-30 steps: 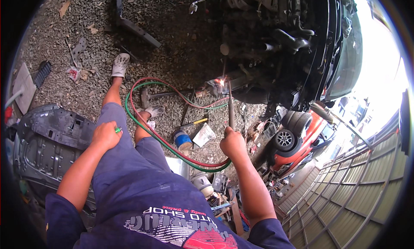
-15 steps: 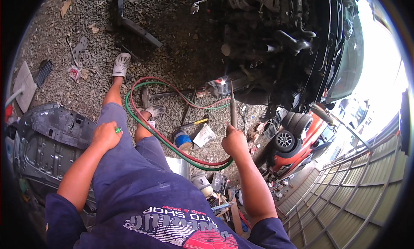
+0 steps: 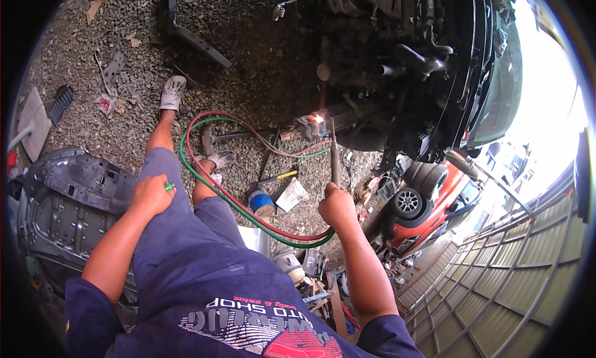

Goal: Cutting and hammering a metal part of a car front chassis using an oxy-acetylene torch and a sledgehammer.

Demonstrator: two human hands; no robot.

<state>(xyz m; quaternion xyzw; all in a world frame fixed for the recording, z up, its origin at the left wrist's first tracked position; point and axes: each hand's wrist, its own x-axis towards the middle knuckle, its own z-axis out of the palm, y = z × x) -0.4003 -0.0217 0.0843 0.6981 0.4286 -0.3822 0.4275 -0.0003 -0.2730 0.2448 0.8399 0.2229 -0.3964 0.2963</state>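
In my right hand (image 3: 337,207) is a gas torch (image 3: 336,162), its handle gripped and its tip pointing away toward the car's stripped front end. An orange-white glow (image 3: 316,118) shows beside the tip, on a greyish metal part (image 3: 313,129). Red and green twin hoses (image 3: 231,200) loop from below my right hand across to the left and back toward the car. My left hand (image 3: 153,195) rests on my thigh, closed round a small green thing (image 3: 169,187); its kind is mostly hidden by the fingers.
The black car (image 3: 462,79) fills the far right, its underparts exposed. On the gravel lie a bent metal bar (image 3: 200,46), a hammer (image 3: 210,138), a blue-banded can (image 3: 262,201), a white container (image 3: 292,195) and a yellow-handled tool (image 3: 287,175). A large dark panel (image 3: 68,203) lies left.
The glow at the metal part has turned from whitish-pink to more orange, with brighter light on the part. The torch has shifted very slightly; my left hand stays on the thigh.
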